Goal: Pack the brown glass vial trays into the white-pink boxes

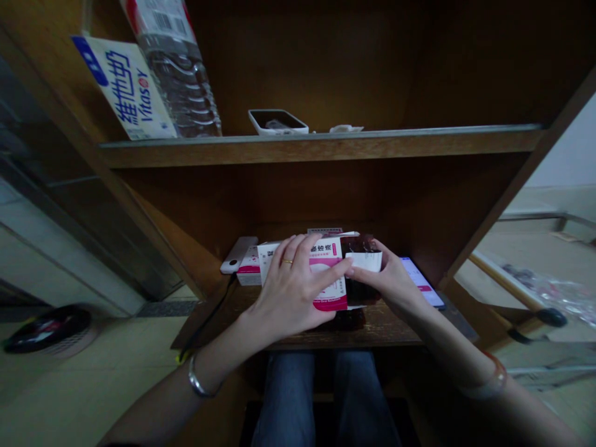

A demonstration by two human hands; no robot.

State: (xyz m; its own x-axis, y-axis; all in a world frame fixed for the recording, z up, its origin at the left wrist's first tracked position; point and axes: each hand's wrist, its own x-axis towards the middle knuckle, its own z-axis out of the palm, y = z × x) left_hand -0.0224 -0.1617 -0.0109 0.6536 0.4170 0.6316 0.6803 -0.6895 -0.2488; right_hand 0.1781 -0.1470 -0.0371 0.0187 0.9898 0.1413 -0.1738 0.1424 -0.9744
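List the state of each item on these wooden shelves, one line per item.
Pink-and-white carton, on the lower shelf, partly covered
Left hand, lying across the carton, fingers spread
Dark packet, upright against the carton, white slip on its front
Right hand, touching the packet
Smartphone, lying flat, screen lit
Upper-shelf phone, white case, screen dark

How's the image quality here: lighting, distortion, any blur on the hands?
Head view: dim overall, with the wooden shelf unit in deep shadow and bowed by wide-angle distortion toward the edges; the phone screen glows bright; the left hand, right hand and pink-and-white carton look reasonably sharp, without obvious motion blur.
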